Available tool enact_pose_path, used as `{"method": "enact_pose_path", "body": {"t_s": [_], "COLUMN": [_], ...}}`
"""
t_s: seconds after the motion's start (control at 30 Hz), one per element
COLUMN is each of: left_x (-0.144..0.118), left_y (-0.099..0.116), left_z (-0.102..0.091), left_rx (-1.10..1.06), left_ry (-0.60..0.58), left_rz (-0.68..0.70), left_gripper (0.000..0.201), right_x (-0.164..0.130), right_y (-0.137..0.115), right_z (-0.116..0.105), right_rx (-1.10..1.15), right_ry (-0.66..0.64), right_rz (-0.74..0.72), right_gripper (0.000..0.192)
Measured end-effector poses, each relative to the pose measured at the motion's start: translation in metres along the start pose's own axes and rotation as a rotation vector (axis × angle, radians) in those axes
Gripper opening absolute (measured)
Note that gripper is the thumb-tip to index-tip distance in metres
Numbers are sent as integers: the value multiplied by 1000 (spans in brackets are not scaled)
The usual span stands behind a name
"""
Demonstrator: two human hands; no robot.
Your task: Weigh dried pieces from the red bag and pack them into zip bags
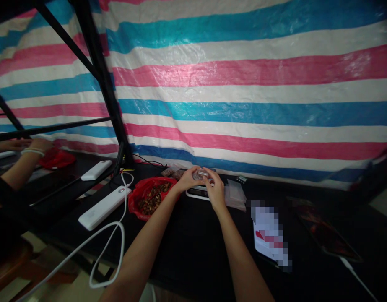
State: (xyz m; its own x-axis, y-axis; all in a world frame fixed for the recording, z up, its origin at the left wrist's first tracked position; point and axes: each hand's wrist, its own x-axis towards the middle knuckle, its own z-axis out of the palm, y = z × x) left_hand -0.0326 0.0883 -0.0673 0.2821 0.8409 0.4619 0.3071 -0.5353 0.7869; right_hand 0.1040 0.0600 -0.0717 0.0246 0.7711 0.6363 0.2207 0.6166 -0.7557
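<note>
Hands meet over the small scale [197, 192]: the left hand [187, 179] and right hand [214, 191] together pinch a little clear container [201, 173] in a narrow grip. Just left of that grip sits a red bag of brown pieces [151, 198], seemingly still full. Whether the container holds anything cannot be told, so filling looks barely begun.

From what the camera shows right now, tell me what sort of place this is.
Likely a makeshift sorting or packing bench: a striped tarp as the back wall, a black table, a red bag of brown bits, and a small scale under both hands.
</note>
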Motion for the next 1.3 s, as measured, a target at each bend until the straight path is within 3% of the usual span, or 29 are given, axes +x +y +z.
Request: {"method": "enact_pose_path", "body": {"t_s": [0.2, 0.33, 0.57, 0.9, 1.1, 1.3], "left_x": [0, 0, -2, -1, 0, 30], "left_y": [-3, -2, -7, -4, 8, 12], "left_z": [3, 4, 9, 10, 1, 11], "left_rx": [-44, -51, -23, -65, 63, 261], "left_ry": [-41, -11, -2, -3, -59, -72], "left_rz": [23, 14, -6, 38, 39, 48], "left_gripper": [52, 52, 55, 56, 49, 48], "right_x": [3, 2, 6, 9, 10, 13], "right_y": [-1, 0, 9, -12, -9, -6], "right_z": [-3, -2, -5, -9, -12, -17], "right_rx": [-68, -47, 162, 159, 221, 333], "right_ry": [-52, 9, -3, -66, 117, 294], "right_rz": [-88, -31, 62, 11, 56, 147], "right_gripper": [36, 43, 30, 32, 42, 43]}}
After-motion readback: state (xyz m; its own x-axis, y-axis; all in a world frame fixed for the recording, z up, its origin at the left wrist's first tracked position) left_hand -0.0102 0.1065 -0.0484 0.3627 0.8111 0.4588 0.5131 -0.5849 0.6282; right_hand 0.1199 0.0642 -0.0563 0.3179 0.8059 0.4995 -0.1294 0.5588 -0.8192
